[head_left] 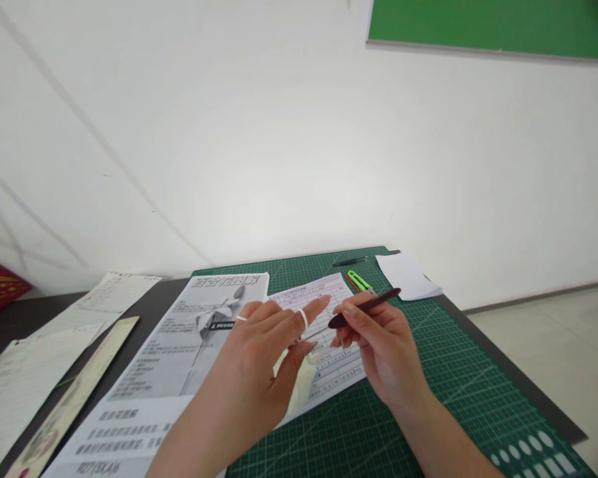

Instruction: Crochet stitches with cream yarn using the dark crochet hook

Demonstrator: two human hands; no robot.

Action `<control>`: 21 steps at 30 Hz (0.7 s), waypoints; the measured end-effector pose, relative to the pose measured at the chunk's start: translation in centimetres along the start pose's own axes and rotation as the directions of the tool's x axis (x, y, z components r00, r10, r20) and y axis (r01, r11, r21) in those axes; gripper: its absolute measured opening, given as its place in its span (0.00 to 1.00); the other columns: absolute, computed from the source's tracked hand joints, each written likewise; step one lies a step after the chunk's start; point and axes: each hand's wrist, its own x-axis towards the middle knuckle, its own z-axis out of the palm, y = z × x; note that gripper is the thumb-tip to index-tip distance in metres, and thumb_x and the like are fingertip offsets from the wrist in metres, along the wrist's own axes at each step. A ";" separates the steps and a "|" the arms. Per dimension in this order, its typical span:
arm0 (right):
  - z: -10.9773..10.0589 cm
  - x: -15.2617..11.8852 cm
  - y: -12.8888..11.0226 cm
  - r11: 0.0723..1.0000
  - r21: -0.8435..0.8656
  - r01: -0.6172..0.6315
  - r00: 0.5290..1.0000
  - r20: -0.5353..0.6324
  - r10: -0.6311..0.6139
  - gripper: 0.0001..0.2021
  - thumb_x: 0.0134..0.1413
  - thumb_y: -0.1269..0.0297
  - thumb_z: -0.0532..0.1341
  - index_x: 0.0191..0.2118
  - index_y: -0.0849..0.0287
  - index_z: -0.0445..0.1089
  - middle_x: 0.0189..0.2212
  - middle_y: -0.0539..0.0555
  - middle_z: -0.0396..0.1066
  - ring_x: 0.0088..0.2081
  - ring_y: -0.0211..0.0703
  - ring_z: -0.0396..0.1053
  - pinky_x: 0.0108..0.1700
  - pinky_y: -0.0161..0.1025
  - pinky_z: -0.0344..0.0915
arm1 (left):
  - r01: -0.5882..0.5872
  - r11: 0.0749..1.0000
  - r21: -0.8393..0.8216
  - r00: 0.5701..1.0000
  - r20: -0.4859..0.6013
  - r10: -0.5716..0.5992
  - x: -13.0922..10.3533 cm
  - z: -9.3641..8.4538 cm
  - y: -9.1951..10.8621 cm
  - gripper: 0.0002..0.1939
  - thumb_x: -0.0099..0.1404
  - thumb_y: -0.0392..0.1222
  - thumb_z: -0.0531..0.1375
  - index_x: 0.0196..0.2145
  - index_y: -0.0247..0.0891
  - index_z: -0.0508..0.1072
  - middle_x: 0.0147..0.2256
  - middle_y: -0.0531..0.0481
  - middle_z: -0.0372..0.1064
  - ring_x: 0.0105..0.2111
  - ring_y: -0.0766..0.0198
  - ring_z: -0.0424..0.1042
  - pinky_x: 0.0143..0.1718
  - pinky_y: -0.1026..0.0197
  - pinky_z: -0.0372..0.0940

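My right hand is closed around a dark brown, tapered tool, held at a slant above a printed form. My left hand, with white rings on two fingers, is beside it, thumb and fingers bent over a pale cream, petal-like piece. That piece hangs below the left fingers, partly hidden by them. A thin line runs between the two hands near the left thumb; its ends are hard to make out. A large printed sheet with a flower picture lies left of the form.
Beneath lies a green gridded cutting mat. Tweezers, a bright green cutter and white paper are at its back. Lined sheets and a long cream strip lie left. A white wall stands behind.
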 end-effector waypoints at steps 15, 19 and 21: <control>0.1 0.3 0.5 0.971 0.199 -0.130 0.991 0.013 0.130 0.09 0.43 0.63 0.71 0.29 0.62 0.76 0.17 0.47 0.73 0.18 0.29 0.67 0.22 0.26 0.69 | 0.119 0.668 -0.734 0.961 -0.085 -0.264 0.4 2.2 -1.2 0.27 0.63 0.37 0.61 0.57 0.58 0.64 0.28 0.56 0.67 0.33 0.64 0.67 0.40 0.58 0.61; 0.4 0.0 0.7 0.979 0.190 -0.070 0.998 0.010 0.070 0.07 0.43 0.64 0.71 0.29 0.60 0.76 0.22 0.48 0.74 0.23 0.32 0.69 0.24 0.28 0.70 | 0.083 0.666 -0.741 0.951 -0.140 -0.274 0.5 2.8 -1.3 0.28 0.63 0.37 0.61 0.58 0.58 0.63 0.26 0.58 0.64 0.29 0.66 0.64 0.36 0.61 0.60; 0.5 -0.2 0.9 0.986 0.159 -0.040 0.999 0.020 0.037 0.06 0.46 0.63 0.70 0.30 0.60 0.76 0.28 0.49 0.75 0.29 0.34 0.70 0.28 0.29 0.70 | 0.075 0.671 -0.737 0.945 -0.161 -0.283 0.5 3.0 -1.2 0.28 0.62 0.37 0.61 0.57 0.58 0.64 0.26 0.57 0.63 0.29 0.67 0.64 0.35 0.62 0.60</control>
